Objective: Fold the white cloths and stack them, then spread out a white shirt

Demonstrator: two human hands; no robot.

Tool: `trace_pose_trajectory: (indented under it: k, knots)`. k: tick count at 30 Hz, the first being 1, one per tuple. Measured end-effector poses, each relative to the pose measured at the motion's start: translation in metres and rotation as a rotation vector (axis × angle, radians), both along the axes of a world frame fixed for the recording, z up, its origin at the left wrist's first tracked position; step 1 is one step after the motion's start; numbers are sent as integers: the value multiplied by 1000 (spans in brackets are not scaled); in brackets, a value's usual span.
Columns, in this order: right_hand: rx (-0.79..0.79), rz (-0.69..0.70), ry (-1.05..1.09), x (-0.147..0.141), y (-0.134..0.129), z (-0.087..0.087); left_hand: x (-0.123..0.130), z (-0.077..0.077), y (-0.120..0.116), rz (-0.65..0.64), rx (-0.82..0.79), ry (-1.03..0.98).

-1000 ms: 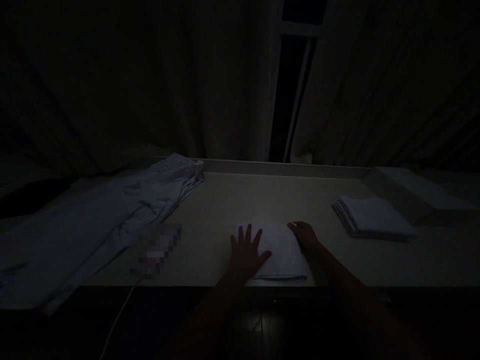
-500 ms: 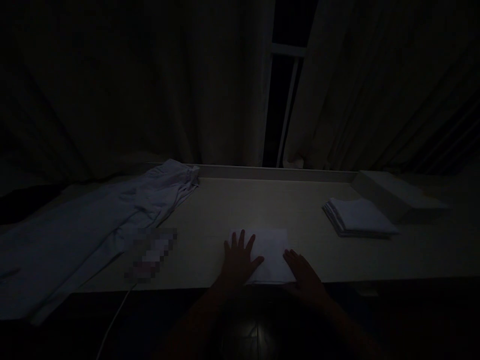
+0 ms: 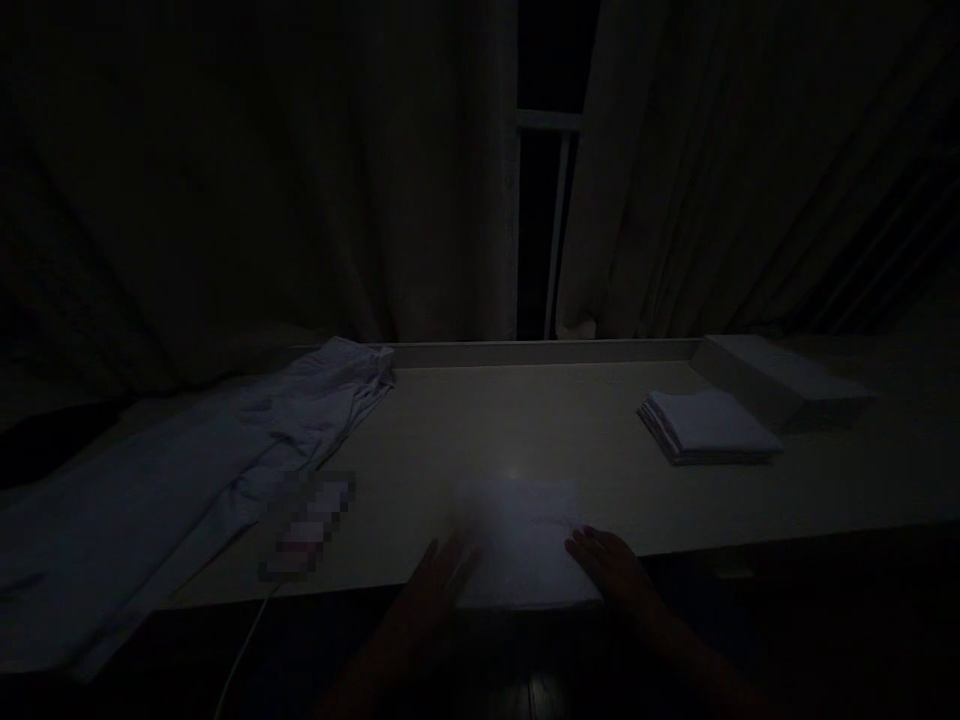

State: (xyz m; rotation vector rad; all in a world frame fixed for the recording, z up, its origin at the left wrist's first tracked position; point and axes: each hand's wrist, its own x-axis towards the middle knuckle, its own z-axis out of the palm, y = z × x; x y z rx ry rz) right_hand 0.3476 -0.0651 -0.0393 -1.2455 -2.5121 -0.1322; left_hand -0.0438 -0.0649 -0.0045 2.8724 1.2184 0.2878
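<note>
A folded white cloth (image 3: 529, 550) lies at the front of the table, its near edge reaching past the table's front edge. My left hand (image 3: 441, 575) is at the cloth's left side, fingers stretched and slightly apart, a little blurred. On the right side, my right hand (image 3: 611, 562) rests its extended fingertips against the cloth's edge; its thumb is hard to see in the dark. Farther right sits a stack of folded white cloths (image 3: 712, 425), apart from both hands.
A pale, crumpled garment (image 3: 202, 450) spreads over the table's left side. Beside it lies a pixelated object (image 3: 311, 525) with a white cable (image 3: 244, 640) hanging off the front. A white box-like block (image 3: 784, 375) stands at the back right. Dark curtains (image 3: 435, 180) hang behind the table (image 3: 480, 420).
The folded cloth has come nearer to me, now past the table's front edge. My left hand has drawn back from its top to its left side. The view has tilted slightly.
</note>
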Motion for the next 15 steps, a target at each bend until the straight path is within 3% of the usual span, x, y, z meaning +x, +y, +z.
trace_pose_trajectory:
  k: [6,9,12,15]
  knots:
    - [76,64,71,0,2,12,-26,-39,21,-25,100,-37]
    - [60,116,190,3,3,23,-28,-43,29,-43,68,-177]
    - [-6,166,413,3,11,51,-19,-17,33,96,-40,-431]
    - [-258,5,708,-3,29,95,2,32,46,342,-248,-705]
